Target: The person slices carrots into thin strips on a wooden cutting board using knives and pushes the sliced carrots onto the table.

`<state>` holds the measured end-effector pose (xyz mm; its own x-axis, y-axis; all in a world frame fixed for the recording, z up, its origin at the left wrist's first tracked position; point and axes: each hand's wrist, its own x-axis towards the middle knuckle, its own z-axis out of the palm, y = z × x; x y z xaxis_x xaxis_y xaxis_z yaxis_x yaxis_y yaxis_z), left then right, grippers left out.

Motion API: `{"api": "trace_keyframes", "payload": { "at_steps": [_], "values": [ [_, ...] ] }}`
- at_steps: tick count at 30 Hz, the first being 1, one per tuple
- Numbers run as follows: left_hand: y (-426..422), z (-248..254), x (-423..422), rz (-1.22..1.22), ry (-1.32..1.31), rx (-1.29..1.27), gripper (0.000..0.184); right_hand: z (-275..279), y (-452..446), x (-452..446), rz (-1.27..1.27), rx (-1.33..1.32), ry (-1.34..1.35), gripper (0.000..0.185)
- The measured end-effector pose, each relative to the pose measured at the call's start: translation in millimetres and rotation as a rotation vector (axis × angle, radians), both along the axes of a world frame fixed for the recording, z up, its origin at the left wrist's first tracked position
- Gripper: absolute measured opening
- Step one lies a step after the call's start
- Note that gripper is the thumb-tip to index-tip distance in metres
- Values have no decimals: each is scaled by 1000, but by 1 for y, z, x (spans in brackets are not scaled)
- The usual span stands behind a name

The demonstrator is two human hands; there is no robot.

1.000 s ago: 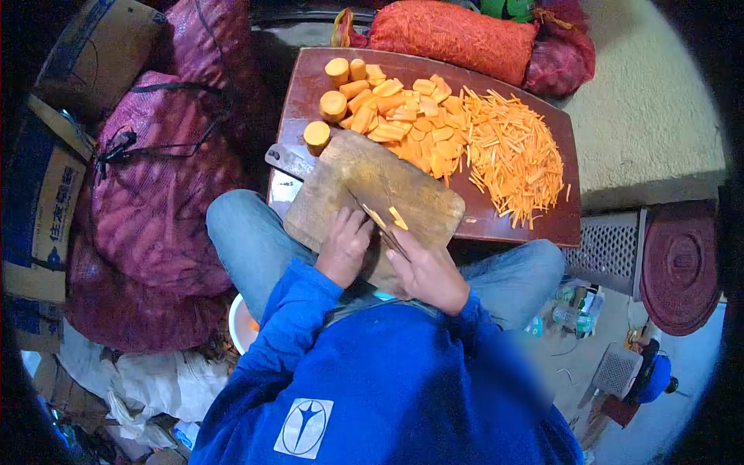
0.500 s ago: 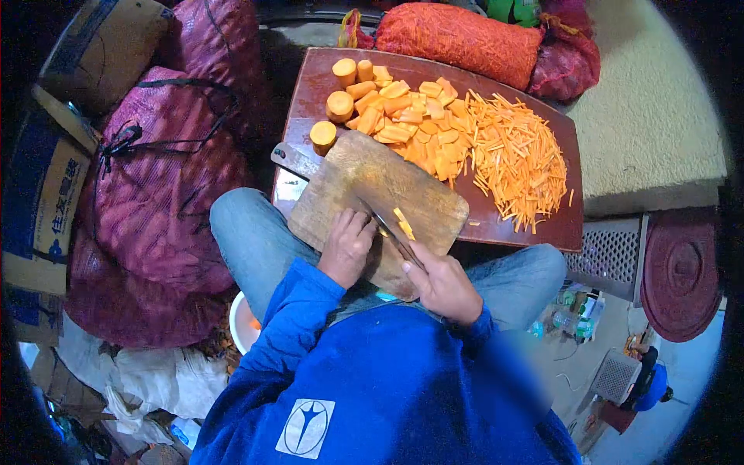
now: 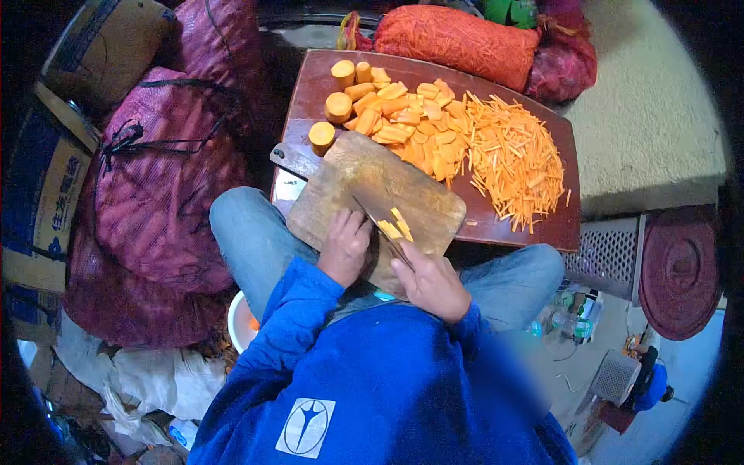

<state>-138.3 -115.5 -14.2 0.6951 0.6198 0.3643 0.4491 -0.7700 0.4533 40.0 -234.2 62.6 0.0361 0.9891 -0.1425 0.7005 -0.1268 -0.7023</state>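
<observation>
A wooden cutting board (image 3: pixel 422 190) rests at a slant across my lap and the table's near edge. My right hand (image 3: pixel 431 282) is wrapped round the handle of a knife (image 3: pixel 372 214), its blade pointing up and left over the board. Beside the blade lie a few cut carrot sticks (image 3: pixel 400 220). My left hand (image 3: pixel 346 246) presses down on the board left of the blade, fingers curled together; whatever is under them is hidden. Beyond the board are carrot slices (image 3: pixel 438 147), a heap of carrot strips (image 3: pixel 521 159) and several thick carrot chunks (image 3: pixel 322 134).
A dark red table (image 3: pixel 310 85) bears the carrots. A flat grey piece (image 3: pixel 298 160) with a hole juts from under the board. Purple mesh sacks (image 3: pixel 167 178) crowd the left, near a white bowl (image 3: pixel 240 329). An orange filled bag (image 3: pixel 457 45) lies behind the table.
The knife has shifted slightly, with my right hand a little lower and its blade now more flatly turned. More carrot sticks show beside the blade. My left hand stays in nearly the same place.
</observation>
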Motion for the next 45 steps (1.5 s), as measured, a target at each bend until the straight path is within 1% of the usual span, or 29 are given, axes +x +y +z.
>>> {"api": "trace_keyframes", "payload": {
  "at_steps": [4, 6, 7, 9, 10, 12, 13, 15, 16, 17, 19, 20, 21, 22, 23, 24, 25, 27, 29, 31, 33, 34, 35, 37, 38, 40, 42, 43, 45],
  "values": [
    [2, 3, -1, -11, 8, 46, 24, -1, 11, 2, 29, 84, -16, 39],
    [3, 6, -1, -19, -110, 21, 22, 10, 7, 7, -15, 109, 30, 38],
    [4, 3, 0, -17, -110, 20, 22, 13, 4, 10, -14, 108, 29, 38],
    [4, -2, 2, 124, -278, -76, 19, 17, -5, 13, -116, 131, 131, 38],
    [8, -1, 3, 124, -277, -76, 19, 15, -8, 12, -117, 131, 133, 38],
    [16, 6, 5, 231, -447, -19, 11, 8, -16, 11, -45, 36, 139, 41],
    [17, 9, 4, 217, -448, -21, 11, 4, -19, 8, -59, 37, 138, 41],
    [17, 16, 1, 328, -528, -186, 7, -3, -20, -1, -43, -10, 231, 36],
    [16, 20, 1, 344, -539, -193, 5, -4, -22, 2, -53, 14, 228, 37],
    [15, 19, 1, 336, -538, -193, 5, -7, -27, 9, -60, 17, 228, 37],
    [16, 12, -1, 321, -457, -176, 6, -12, -39, 30, -131, 48, 72, 36],
    [16, 7, -1, 319, -460, -176, 6, -8, -44, 43, -226, 8, 80, 33],
    [16, 0, -1, 278, -427, -184, 7, -8, -47, 59, -274, 145, 21, 37],
    [15, -3, 0, 237, -395, -191, 8, -14, -52, 81, -325, 227, -103, 36],
    [15, -3, 0, 239, -396, -189, 8, -4, -51, 100, -451, 113, -101, 35],
    [14, -2, 0, 199, -317, -127, 10, -14, -52, 127, -466, 293, -198, 34],
    [13, -2, 1, 157, -237, -64, 12, -26, -56, 158, -530, 247, -208, 35],
    [13, 1, 3, 131, -228, -26, 12, -13, -51, 182, -579, 270, -169, 35],
    [12, 2, 4, 102, -216, 15, 12, -6, -46, 184, -584, 261, -144, 36],
    [12, 2, 5, 124, -183, 22, 12, -8, -44, 179, -598, 250, -118, 37],
    [10, 0, 9, 114, -175, 8, 12, -21, -37, 166, -443, 489, -202, 36],
    [10, 2, 11, 117, -168, -9, 11, -24, -37, 158, -446, 381, -226, 39],
    [10, 4, 16, 99, -167, 3, 11, -24, -35, 150, -464, 392, -225, 39],
    [9, 9, 32, 49, -199, -55, 13, -26, -29, 139, -388, 334, -367, 37],
    [13, 9, 43, 0, -228, -36, 18, -26, -24, 137, -408, 345, -366, 37],
    [16, 34, 70, -48, -237, 27, 21, -29, -20, 137, -291, 412, -507, 32],
    [23, 46, 105, -130, -300, 82, 26, -33, -20, 139, -294, 454, -531, 29],
    [28, 52, 125, -144, -294, 86, 26, -36, -20, 140, -275, 489, -558, 26],
    [34, 62, 164, -222, -242, 117, 32, -38, -26, 140, -288, 478, -583, 26]
  ]
}}
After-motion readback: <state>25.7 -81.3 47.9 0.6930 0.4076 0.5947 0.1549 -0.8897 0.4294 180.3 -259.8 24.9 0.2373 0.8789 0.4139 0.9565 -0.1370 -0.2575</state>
